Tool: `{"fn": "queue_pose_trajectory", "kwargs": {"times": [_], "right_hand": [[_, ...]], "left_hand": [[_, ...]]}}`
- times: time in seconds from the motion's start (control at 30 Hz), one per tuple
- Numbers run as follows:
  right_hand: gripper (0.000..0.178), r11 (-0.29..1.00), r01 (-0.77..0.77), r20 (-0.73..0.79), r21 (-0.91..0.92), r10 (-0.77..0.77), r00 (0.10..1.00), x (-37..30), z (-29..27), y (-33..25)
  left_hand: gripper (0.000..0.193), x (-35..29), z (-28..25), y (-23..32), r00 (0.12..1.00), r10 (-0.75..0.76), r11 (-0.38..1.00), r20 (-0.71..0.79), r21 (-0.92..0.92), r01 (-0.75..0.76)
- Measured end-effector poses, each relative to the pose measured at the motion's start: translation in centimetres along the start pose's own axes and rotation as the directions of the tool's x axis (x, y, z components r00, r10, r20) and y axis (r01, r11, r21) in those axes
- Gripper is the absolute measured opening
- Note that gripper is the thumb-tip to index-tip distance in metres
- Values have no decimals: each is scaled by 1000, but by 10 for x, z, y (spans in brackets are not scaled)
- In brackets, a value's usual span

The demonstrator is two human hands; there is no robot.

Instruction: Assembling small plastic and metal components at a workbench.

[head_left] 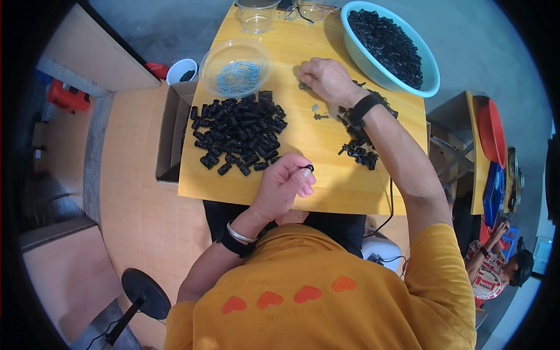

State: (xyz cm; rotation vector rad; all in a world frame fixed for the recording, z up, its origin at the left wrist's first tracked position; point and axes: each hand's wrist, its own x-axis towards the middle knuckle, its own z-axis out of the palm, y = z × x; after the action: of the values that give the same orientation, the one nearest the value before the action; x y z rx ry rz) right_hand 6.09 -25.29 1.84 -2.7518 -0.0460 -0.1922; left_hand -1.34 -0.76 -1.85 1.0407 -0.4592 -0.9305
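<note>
My left hand [286,182] is closed near the table's front edge, pinching a small black plastic part [308,168] between thumb and fingertips. Farther off and to the right, my right hand [331,80] is curled low over the table; whatever its fingertips hold is hidden. A small dark piece [303,86] shows just beside those fingers. Left of both hands lies a heap of short black plastic cylinders [239,131]. Under my right forearm spreads a second pile of black stemmed parts [363,156]. Between the piles are a loose black part [321,116] and a few tiny silvery bits [315,108].
A round clear plastic dish [265,49] holds many small silvery-blue springs. Behind it stand a clear tub [258,17] and eyeglasses [312,11]. A pale blue basin [433,79] full of black parts sits at the far right. Another person [493,268] sits off to the right.
</note>
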Motion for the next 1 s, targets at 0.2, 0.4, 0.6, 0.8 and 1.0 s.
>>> {"fn": "queue_pose_trajectory", "kwargs": {"times": [0.2,0.4,0.6,0.8,1.0], "right_hand": [[14,987,-105,65,-124,113,991,7,2,-13],[16,938,-96,58,-332,121,991,7,4,-23],[16,930,-97,85,-355,135,987,5,-1,-26],[18,859,-245,13,450,269,963,-35,-47,-34],[16,438,-342,197,831,344,918,-115,-57,-90]], "left_hand": [[14,1,-2,1,1000,-9,1000,12,-7,9],[13,2,-2,1,1000,-12,1000,12,-11,12],[13,1,-1,-3,1000,2,1000,0,-1,-2],[14,8,-2,1,999,-25,999,-46,-44,23],[13,2,13,15,994,7,976,-113,-214,-31]]}}
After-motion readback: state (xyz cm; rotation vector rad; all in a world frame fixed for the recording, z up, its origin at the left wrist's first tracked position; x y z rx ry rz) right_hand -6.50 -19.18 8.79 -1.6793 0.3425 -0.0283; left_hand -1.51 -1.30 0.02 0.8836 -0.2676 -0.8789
